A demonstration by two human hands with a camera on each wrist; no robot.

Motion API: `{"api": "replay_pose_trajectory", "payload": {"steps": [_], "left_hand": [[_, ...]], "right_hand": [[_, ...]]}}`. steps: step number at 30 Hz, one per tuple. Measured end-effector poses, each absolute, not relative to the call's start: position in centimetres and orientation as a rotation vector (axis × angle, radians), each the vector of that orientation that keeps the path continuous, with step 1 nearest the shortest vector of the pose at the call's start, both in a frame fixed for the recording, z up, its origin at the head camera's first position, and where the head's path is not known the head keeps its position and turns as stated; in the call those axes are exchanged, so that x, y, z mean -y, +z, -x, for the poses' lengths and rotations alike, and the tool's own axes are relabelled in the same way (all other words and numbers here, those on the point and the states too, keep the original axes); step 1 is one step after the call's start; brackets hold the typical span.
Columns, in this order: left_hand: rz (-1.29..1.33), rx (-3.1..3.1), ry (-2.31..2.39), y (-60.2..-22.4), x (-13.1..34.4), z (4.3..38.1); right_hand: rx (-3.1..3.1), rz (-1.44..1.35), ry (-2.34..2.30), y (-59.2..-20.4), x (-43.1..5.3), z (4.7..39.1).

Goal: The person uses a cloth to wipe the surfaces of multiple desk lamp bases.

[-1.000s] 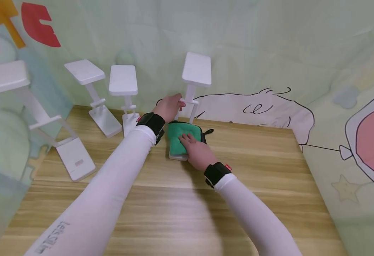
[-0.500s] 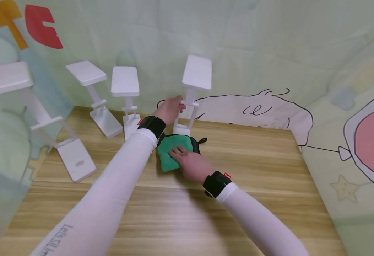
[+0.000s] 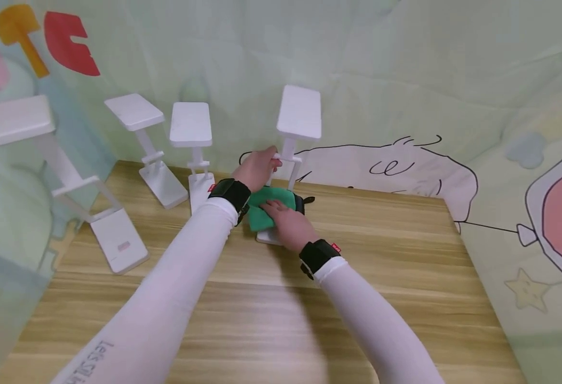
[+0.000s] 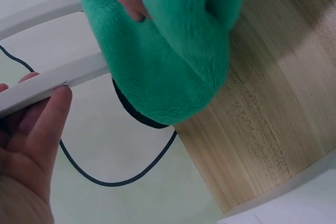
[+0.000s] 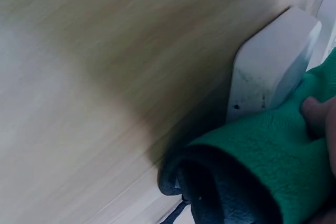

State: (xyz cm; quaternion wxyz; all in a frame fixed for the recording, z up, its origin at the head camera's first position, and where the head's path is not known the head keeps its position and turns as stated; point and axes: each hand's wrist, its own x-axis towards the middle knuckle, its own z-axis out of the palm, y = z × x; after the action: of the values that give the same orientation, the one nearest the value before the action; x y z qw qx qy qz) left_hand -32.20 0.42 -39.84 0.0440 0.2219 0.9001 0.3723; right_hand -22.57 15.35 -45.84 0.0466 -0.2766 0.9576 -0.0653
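A white folding desk lamp (image 3: 299, 114) stands near the back of the table. My left hand (image 3: 255, 169) grips one of its slim support arms (image 4: 68, 77), with fingers and thumb around it in the left wrist view. A green plush cleaning cloth (image 3: 259, 217) with a black edge and a small loop lies over the lamp's base (image 3: 267, 237). My right hand (image 3: 291, 225) rests on the cloth with extended fingers, pressing it onto the base. In the right wrist view, the base's dusty end (image 5: 270, 59) shows beside the cloth, whose dark underside is turned up at its edge.
To the left on the wood-grain table (image 3: 396, 256) stand three more white lamps: a near one (image 3: 119, 240), one behind it (image 3: 163, 184) and another (image 3: 191, 125) close to my left wrist. A printed fabric wall (image 3: 405, 80) encloses the back and sides.
My right hand slid the cloth off the base's front toward me and left, then pushed it back up the base. My left hand keeps its hold on the lamp.
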Motion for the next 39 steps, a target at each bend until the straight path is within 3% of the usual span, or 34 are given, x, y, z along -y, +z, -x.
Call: {"api": "replay_pose_trajectory", "payload": {"steps": [10,24,39], "left_hand": [[-0.654,-2.756,1.189,-40.1,-0.3,32.3],[-0.657,-2.821,1.15,-39.8,-0.3,32.0],[-0.706,-2.777,1.16,-39.9,-0.1,32.2]], "right_hand": [[-2.934,0.818,-0.181,-45.4,-17.2,20.9],[-2.864,0.751,-0.005,-44.0,-16.0,17.3],[-2.861,0.923,-0.107,-45.6,-15.2,20.7]]}}
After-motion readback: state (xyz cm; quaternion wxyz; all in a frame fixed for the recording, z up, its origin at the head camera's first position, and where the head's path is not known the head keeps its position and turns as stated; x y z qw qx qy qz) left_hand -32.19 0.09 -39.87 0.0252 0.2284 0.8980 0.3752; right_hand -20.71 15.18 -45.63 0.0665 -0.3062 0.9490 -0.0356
